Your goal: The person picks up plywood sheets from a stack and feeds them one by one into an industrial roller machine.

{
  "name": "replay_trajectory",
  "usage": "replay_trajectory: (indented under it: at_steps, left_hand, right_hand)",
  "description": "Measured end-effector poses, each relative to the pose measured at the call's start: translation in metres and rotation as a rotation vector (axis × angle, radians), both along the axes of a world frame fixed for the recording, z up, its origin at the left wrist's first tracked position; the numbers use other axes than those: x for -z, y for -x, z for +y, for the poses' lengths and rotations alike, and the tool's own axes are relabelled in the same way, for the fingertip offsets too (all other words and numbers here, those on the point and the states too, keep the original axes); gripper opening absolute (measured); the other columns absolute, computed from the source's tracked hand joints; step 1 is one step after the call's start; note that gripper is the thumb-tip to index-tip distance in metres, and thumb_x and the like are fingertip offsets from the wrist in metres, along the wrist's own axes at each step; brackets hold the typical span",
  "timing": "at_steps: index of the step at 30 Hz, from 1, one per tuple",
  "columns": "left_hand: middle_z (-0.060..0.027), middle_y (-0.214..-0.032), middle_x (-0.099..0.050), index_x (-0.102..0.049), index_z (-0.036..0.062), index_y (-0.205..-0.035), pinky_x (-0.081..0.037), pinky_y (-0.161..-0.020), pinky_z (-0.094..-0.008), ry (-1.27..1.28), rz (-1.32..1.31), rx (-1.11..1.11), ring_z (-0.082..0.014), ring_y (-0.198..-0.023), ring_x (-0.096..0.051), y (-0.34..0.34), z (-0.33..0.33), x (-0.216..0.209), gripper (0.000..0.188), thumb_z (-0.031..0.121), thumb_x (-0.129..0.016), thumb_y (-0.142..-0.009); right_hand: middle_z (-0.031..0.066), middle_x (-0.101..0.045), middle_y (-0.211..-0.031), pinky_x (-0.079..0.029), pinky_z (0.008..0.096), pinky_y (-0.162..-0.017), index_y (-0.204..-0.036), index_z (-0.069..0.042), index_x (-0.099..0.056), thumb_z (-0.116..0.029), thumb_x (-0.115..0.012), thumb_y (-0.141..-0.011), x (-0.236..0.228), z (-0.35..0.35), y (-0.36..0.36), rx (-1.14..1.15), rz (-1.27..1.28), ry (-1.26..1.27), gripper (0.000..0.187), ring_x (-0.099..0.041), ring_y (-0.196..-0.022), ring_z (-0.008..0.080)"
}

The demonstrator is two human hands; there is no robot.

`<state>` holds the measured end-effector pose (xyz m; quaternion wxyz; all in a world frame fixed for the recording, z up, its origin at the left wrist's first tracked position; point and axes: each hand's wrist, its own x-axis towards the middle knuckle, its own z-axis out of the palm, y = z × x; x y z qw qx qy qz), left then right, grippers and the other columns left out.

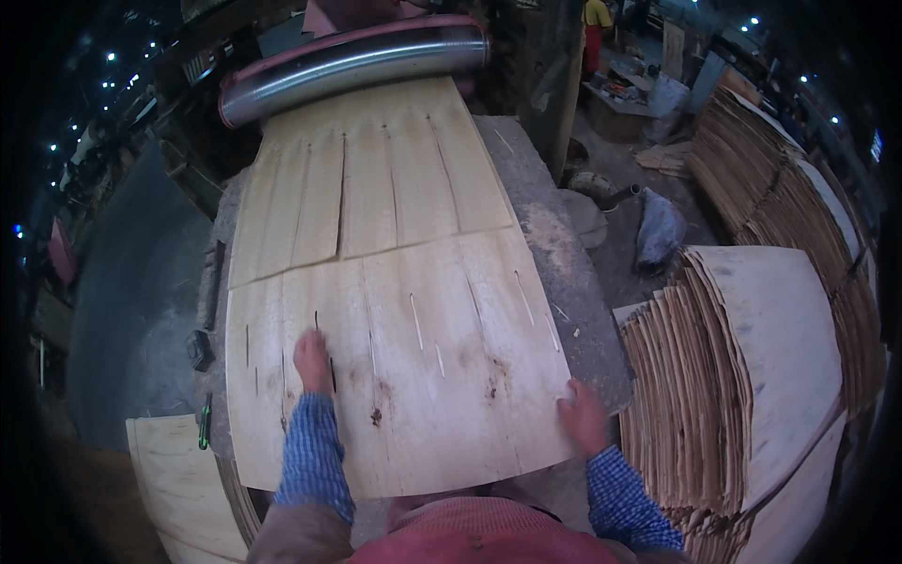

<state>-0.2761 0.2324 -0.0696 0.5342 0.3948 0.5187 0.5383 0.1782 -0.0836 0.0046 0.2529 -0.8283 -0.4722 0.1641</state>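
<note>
A pale wood veneer sheet with slits, cracks and brown knots lies before me on a worn grey table. My left hand rests on its left half beside a dark slit, fingers stretched forward and holding nothing. At the sheet's right edge, my right hand grips the rim, its thumb side on top and the other fingers partly hidden. Beyond it, a second veneer sheet with long splits reaches up to a shiny metal roller; the two sheets meet or overlap along a slanting line.
Tall stacks of veneer stand on the floor close at my right, with another stack behind. A green cutter knife lies at the table's left edge, above more sheets. A person in yellow and red is far back.
</note>
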Motion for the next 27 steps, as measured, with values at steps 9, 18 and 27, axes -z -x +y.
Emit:
replay_trajectory:
  at_steps: [9, 18, 27]
  left_hand:
    - [-0.0142, -0.085, -0.070, -0.063, 0.0034, -0.101, -0.056, -0.067, -0.0340, 0.514, -0.821, -0.022, -0.0247, -0.080, -0.068, 0.037, -0.312, -0.032, 0.049, 0.047, -0.043, -0.101]
    - [-0.0200, -0.139, -0.049, -0.035, 0.0012, -0.142, -0.044, -0.104, -0.0526, 0.105, -0.937, -0.192, -0.0372, -0.122, -0.055, -0.016, -0.323, -0.137, 0.065, 0.047, -0.046, -0.098]
    - [-0.0176, -0.141, -0.048, -0.036, 0.0015, -0.140, -0.042, -0.107, -0.0527, 0.416, -0.582, -0.115, -0.0340, -0.128, -0.049, 0.007, -0.313, -0.092, 0.043, 0.021, -0.041, -0.103]
  right_hand:
    - [0.0055, -0.068, -0.098, -0.050, 0.0246, -0.071, -0.113, 0.004, -0.064, -0.007, -0.060, -0.086, -0.085, 0.058, -0.005, -0.263, 0.865, 0.049, 0.029, -0.062, -0.083, 0.0107]
    - [0.0114, -0.069, -0.100, -0.053, 0.0293, -0.074, -0.111, 0.005, -0.064, -0.006, -0.058, -0.084, -0.066, 0.025, -0.032, 0.039, 1.293, -0.184, 0.030, -0.066, -0.084, 0.0192]
    - [0.0043, -0.067, -0.083, -0.047, 0.0276, -0.063, -0.101, 0.004, -0.068, -0.007, -0.055, -0.079, 0.030, 0.026, -0.047, -0.069, 0.661, -0.023, 0.028, -0.060, -0.071, 0.0115]
